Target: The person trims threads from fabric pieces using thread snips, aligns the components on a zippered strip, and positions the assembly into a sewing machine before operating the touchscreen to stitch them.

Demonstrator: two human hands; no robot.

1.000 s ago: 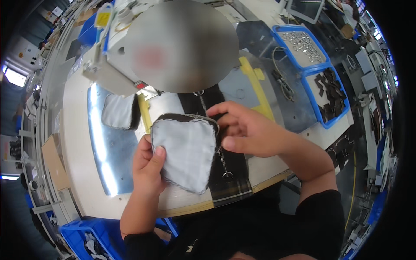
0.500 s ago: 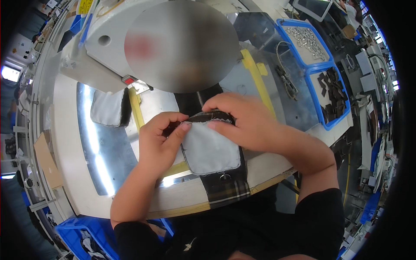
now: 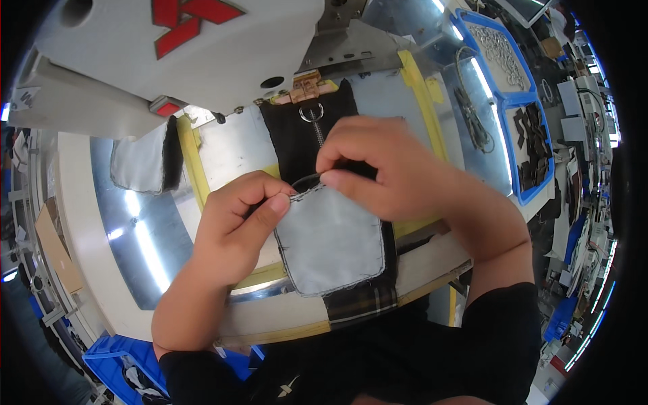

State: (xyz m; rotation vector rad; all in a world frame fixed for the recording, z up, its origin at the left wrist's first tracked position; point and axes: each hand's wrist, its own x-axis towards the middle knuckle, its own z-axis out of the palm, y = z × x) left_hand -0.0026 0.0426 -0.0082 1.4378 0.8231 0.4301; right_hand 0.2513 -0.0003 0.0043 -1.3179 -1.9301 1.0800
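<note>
A light grey pouch piece (image 3: 331,243) with rounded lower corners and dark stitched edges is between my hands. My left hand (image 3: 236,223) is closed on its top left corner, thumb and forefinger pinched. Further right, my right hand (image 3: 388,162) pinches the same top edge, its fingers curled over. A thin dark rim shows between the two grips. Beneath the pouch lies a black fabric strip (image 3: 293,142) with a metal D-ring (image 3: 312,113) and a zip. Its plaid end (image 3: 361,304) reaches the table's near edge.
A white sewing machine (image 3: 202,67) stands over the strip's far end. To the left lies another grey pouch piece (image 3: 138,158). Blue trays of metal rings (image 3: 499,57) and dark pieces (image 3: 532,145) sit at right; a blue crate (image 3: 128,351) is below left.
The pouch looks larger, as the view has shifted. My right hand has lifted slightly along the top edge. The zip band there shows less, and the pouch now covers the near ring.
</note>
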